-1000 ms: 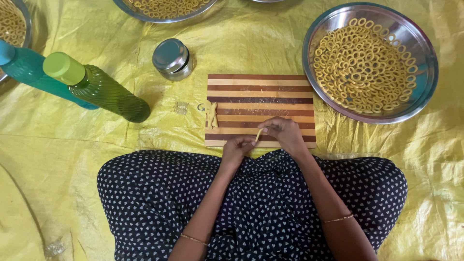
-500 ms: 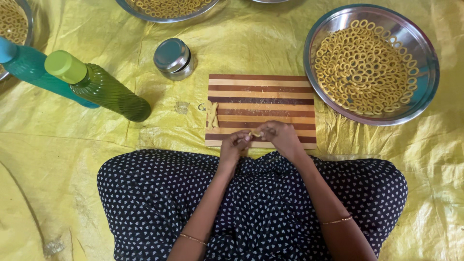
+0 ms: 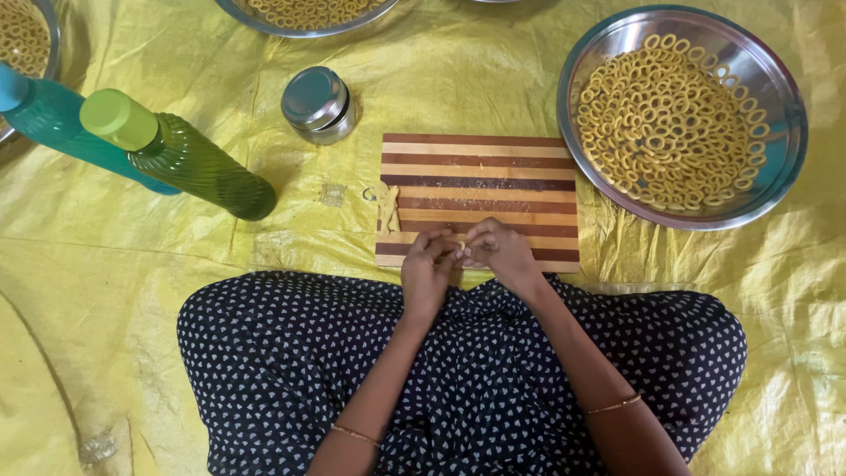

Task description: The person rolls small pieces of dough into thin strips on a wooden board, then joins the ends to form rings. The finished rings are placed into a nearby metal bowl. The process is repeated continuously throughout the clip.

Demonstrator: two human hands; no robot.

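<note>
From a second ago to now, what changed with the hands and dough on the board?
The left hand and right hand drew together, fingertips meeting on the small dough piece, which was a thin strip stretched between them a second ago. The striped board, the dough lump at its left edge, the bottles, tin and ring-filled plate stayed put.

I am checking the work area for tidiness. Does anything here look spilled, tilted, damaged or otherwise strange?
Nothing stands out. The left hand and right hand pinch a small dough piece over the striped board. The dough rings lie inside the steel tray, and the green bottle stands on the yellow sheet.
</note>
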